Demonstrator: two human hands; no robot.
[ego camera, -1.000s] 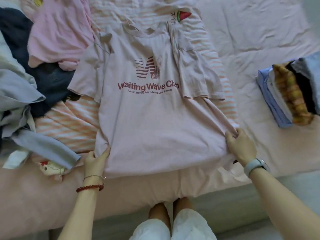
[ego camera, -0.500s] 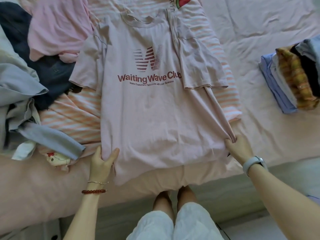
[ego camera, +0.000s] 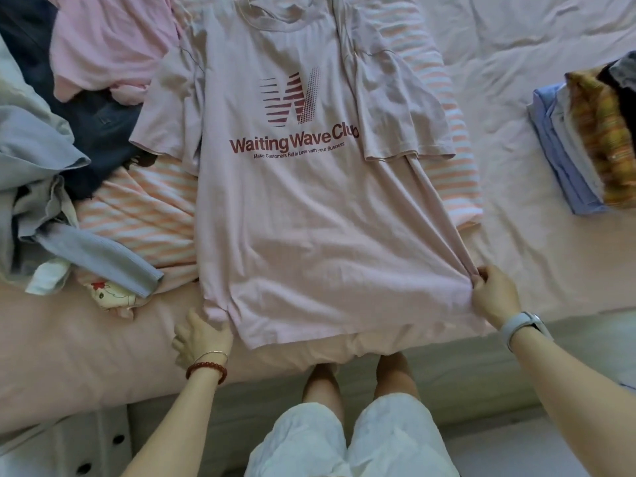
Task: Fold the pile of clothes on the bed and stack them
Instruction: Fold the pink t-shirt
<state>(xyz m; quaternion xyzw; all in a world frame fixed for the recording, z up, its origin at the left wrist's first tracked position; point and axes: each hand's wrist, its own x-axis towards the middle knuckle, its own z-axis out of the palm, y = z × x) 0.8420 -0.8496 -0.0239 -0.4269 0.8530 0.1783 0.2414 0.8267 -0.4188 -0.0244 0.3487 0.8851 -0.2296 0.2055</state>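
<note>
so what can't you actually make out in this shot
- Head view, T-shirt: the folded right sleeve covers the end of the printed word, and the top edge cuts the collar.
- Left hand: fingertips tucked under the hem, so its grip is unclear.
- Folded stack: cut off by the right edge; count unknown.
- Striped garment: mostly under the T-shirt.
- Right hand pinches the hem corner; the fabric hides its fingertips.

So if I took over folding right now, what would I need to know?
Left hand grips the bottom left corner of the pink T-shirt; right hand pinches its bottom right corner. The shirt lies face up on the bed, right sleeve already folded in.
Done: a folded stack sits at the right.
Left: finish folding this shirt, add it to the stack, then do the pile at the left.
</note>
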